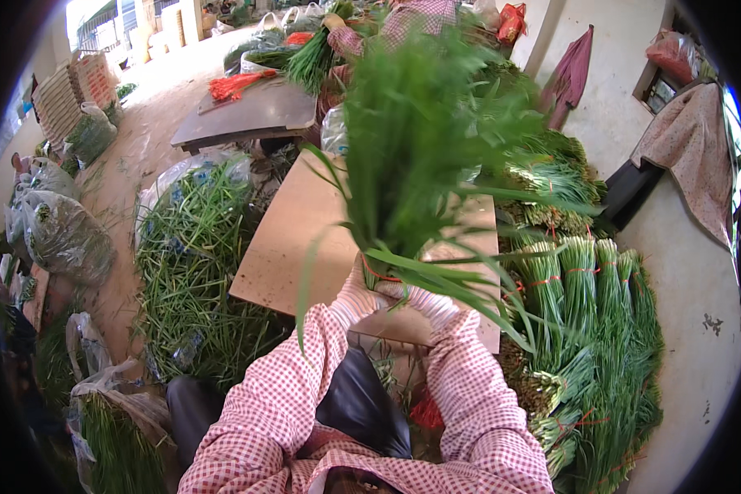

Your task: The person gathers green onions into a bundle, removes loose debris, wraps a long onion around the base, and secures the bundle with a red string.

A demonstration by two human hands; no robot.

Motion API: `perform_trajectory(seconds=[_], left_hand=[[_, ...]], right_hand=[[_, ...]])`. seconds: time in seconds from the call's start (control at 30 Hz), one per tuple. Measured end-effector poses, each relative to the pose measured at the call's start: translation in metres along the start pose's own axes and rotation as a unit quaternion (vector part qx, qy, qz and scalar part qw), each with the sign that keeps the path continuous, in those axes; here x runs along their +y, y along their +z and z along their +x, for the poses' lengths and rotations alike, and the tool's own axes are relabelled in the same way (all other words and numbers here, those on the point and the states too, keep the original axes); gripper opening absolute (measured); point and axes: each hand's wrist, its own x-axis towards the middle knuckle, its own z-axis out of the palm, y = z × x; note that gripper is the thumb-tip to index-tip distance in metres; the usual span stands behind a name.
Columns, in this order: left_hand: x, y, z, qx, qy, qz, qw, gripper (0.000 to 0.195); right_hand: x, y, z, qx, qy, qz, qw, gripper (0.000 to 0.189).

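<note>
Both of my hands wear striped knit gloves and meet around the lower end of a bunch of long green leaves (395, 167), which look like garlic chives. The bunch stands upright over a wooden board (290, 241), its tops blurred. An orange-red band (380, 272) circles it just above my grip. My left hand (359, 299) clasps it from the left, while my right hand (421, 301) closes on it from the right. Several loose leaves (469, 265) droop over my right hand and the board's right side.
Banded bunches (580, 296) are stacked along the wall at right. Loose leaf trimmings (204, 272) heap up at left. A bag of greens (123, 444) stands at lower left. Beyond, a dark table (253, 111) holds red ties (238, 84), and another person (346, 37) handles greens there.
</note>
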Motion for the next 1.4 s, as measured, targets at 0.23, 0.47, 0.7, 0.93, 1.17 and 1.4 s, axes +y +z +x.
perform_trajectory(seconds=[0.23, 0.47, 0.7, 0.93, 1.17, 1.4], left_hand=[[-0.021, -0.005, -0.023, -0.141, 0.120, 0.206, 0.961, 0.043], [-0.010, 0.009, -0.080, -0.189, 0.317, 0.482, 0.795, 0.052], [0.031, -0.017, -0.061, -0.038, 0.349, 0.868, 0.352, 0.109], [0.079, -0.003, 0.017, -0.090, 0.146, 0.938, 0.303, 0.122], [0.133, -0.001, 0.100, -0.234, -0.068, 0.786, 0.568, 0.106], [0.132, -0.015, 0.106, -0.239, -0.039, 0.745, 0.621, 0.113]], right_hand=[[-0.103, -0.019, 0.058, -0.135, 0.035, -0.547, 0.826, 0.088], [-0.030, -0.020, 0.071, -0.173, 0.082, -0.601, 0.776, 0.105], [-0.049, -0.042, -0.014, 0.177, -0.271, -0.287, 0.902, 0.059], [0.029, 0.003, -0.106, 0.108, -0.071, -0.196, 0.972, 0.023], [0.061, 0.010, -0.013, 0.233, -0.091, -0.260, 0.933, 0.018], [0.090, 0.041, 0.050, 0.283, -0.050, -0.328, 0.900, 0.032]])
